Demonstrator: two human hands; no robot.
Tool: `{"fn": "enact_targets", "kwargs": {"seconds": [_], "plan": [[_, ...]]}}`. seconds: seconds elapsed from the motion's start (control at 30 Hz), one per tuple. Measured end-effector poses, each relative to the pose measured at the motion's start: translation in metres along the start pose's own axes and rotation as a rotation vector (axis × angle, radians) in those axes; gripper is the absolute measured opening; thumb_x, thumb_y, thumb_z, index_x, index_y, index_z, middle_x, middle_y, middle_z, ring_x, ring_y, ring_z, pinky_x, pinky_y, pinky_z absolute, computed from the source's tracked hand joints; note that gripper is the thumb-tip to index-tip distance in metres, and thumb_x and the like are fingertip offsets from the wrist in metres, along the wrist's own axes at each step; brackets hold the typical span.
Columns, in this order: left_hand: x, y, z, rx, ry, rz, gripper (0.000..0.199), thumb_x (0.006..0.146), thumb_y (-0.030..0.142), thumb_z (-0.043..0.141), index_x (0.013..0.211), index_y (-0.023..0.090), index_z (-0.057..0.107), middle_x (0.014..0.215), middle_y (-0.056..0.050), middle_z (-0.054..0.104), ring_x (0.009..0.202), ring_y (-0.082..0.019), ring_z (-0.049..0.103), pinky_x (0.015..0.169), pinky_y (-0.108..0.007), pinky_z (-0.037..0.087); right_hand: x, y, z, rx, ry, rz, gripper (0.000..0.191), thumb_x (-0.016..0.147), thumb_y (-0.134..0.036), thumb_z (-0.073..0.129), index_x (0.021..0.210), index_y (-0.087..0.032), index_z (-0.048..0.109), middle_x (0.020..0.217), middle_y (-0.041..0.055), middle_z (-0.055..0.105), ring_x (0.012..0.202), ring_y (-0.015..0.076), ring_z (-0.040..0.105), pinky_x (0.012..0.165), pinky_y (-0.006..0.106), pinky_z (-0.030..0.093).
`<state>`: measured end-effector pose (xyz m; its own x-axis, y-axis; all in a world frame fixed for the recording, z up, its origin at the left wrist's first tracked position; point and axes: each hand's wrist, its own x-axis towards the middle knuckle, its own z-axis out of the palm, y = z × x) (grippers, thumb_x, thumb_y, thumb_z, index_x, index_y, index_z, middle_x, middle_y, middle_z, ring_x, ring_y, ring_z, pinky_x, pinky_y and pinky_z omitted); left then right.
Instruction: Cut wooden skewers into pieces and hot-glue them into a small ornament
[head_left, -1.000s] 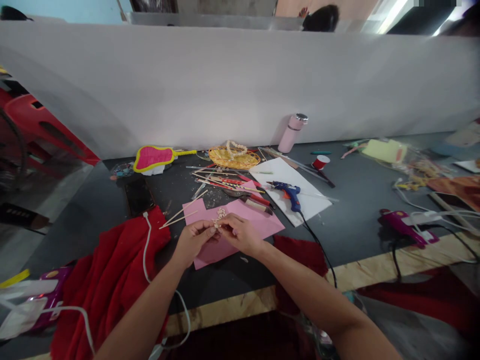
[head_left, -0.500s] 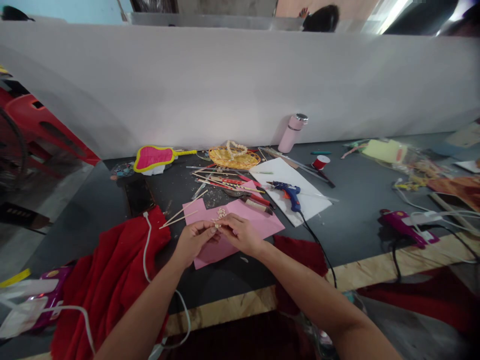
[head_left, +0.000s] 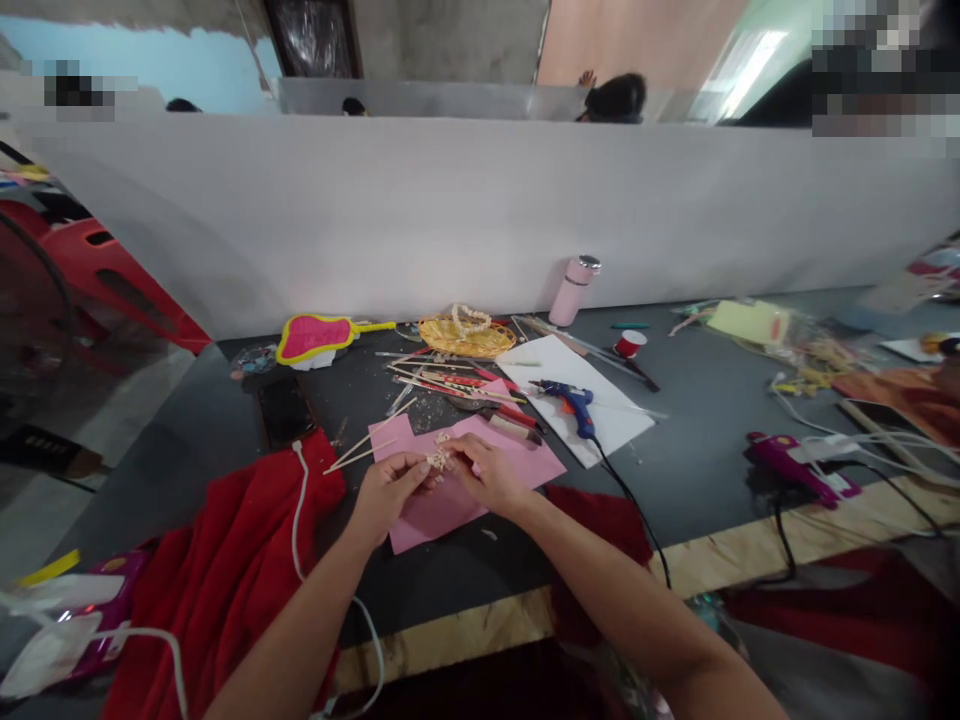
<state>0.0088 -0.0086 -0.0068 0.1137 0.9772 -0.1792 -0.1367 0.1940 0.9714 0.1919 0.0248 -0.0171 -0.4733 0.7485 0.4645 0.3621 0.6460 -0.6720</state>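
My left hand [head_left: 388, 492] pinches a cluster of small cream-coloured pieces [head_left: 438, 461] between thumb and forefinger, over a sheet of pink paper [head_left: 427, 525]. Close on the right, my right hand [head_left: 489, 476] has its fingers curled in at the edge of the cluster; what lies between those fingertips is too small to make out. Two thin wooden sticks [head_left: 367, 442] lie left of the paper. Behind it are several more sticks and a brush with a pale handle [head_left: 513, 429]. A blue glue gun [head_left: 574, 402] rests on white paper [head_left: 600, 445] to the right.
A yellow woven basket [head_left: 491, 346] holds a beaded loop [head_left: 471, 318]. Nearby are a pink bottle [head_left: 574, 292], a red spool [head_left: 630, 344], a pink-and-yellow hand mirror shape [head_left: 319, 338] and a phone [head_left: 286, 408]. Red cloth [head_left: 240, 530] and a white cable [head_left: 298, 510] lie left.
The view has tilted up a little. My fingertips have drawn slightly apart, so more of the pale cluster shows between my hands.
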Motion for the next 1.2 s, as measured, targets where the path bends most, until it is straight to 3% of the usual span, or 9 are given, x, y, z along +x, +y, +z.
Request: {"fn": "enact_targets", "kwargs": {"seconds": [0.17, 0.43, 0.6, 0.7, 0.87, 1.07, 1.2], "plan": [[0.000, 0.000, -0.001, -0.027, 0.012, 0.024, 0.024, 0.070, 0.036, 0.067, 0.078, 0.014, 0.067, 0.071, -0.005, 0.068, 0.064, -0.014, 0.060, 0.064, -0.026, 0.050, 0.009, -0.011, -0.027, -0.108, 0.025, 0.017, 0.022, 0.086, -0.017, 0.046, 0.105, -0.020, 0.057, 0.097, 0.0076, 0.060, 0.086, 0.0161, 0.058, 0.073, 0.029, 0.049], [0.000, -0.002, -0.002, -0.039, 0.018, 0.027, 0.029, 0.068, 0.038, 0.068, 0.082, 0.013, 0.067, 0.074, -0.006, 0.068, 0.067, -0.015, 0.061, 0.066, -0.028, 0.051, -0.004, -0.009, -0.106, -0.411, 0.161, 0.054, 0.021, 0.087, -0.020, 0.046, 0.104, -0.020, 0.058, 0.100, 0.0084, 0.059, 0.091, 0.0175, 0.057, 0.080, 0.031, 0.047], [0.001, -0.002, -0.004, -0.004, 0.029, 0.029, 0.031, 0.065, 0.039, 0.070, 0.080, 0.012, 0.067, 0.072, -0.006, 0.067, 0.065, -0.015, 0.061, 0.068, -0.028, 0.051, -0.033, 0.009, -0.141, -0.711, 0.087, 0.349, 0.020, 0.087, -0.023, 0.047, 0.103, -0.019, 0.058, 0.100, 0.0083, 0.060, 0.094, 0.0191, 0.055, 0.083, 0.031, 0.042], [0.000, -0.001, -0.002, 0.000, 0.028, 0.038, 0.033, 0.064, 0.041, 0.071, 0.081, 0.013, 0.068, 0.074, -0.006, 0.068, 0.066, -0.016, 0.062, 0.069, -0.029, 0.052, -0.049, 0.023, -0.149, -0.784, 0.040, 0.558, 0.020, 0.085, -0.027, 0.050, 0.101, -0.018, 0.058, 0.097, 0.0077, 0.060, 0.093, 0.0188, 0.056, 0.082, 0.028, 0.040], [-0.001, 0.000, 0.001, -0.009, 0.035, 0.035, 0.032, 0.064, 0.041, 0.071, 0.081, 0.013, 0.068, 0.072, -0.004, 0.068, 0.065, -0.014, 0.061, 0.069, -0.028, 0.051, -0.063, 0.046, -0.152, -0.771, 0.045, 0.706, 0.027, 0.085, -0.037, 0.050, 0.101, -0.016, 0.056, 0.096, 0.0080, 0.061, 0.083, 0.0170, 0.059, 0.072, 0.025, 0.040], [0.000, -0.002, 0.000, -0.007, 0.020, 0.039, 0.032, 0.064, 0.040, 0.071, 0.081, 0.014, 0.068, 0.073, -0.003, 0.068, 0.065, -0.013, 0.061, 0.069, -0.026, 0.050, -0.050, 0.068, -0.156, -0.761, 0.054, 0.815, 0.035, 0.084, -0.042, 0.049, 0.104, -0.014, 0.054, 0.100, 0.0108, 0.063, 0.093, 0.0213, 0.058, 0.074, 0.026, 0.039], [0.001, -0.003, -0.003, 0.023, 0.037, 0.042, 0.035, 0.063, 0.042, 0.071, 0.082, 0.013, 0.068, 0.073, -0.005, 0.068, 0.067, -0.016, 0.062, 0.070, -0.029, 0.051, -0.037, 0.083, -0.160, -0.729, 0.042, 0.914, 0.034, 0.080, -0.044, 0.052, 0.094, -0.014, 0.060, 0.094, 0.0109, 0.066, 0.087, 0.0222, 0.060, 0.067, 0.025, 0.040]]}}
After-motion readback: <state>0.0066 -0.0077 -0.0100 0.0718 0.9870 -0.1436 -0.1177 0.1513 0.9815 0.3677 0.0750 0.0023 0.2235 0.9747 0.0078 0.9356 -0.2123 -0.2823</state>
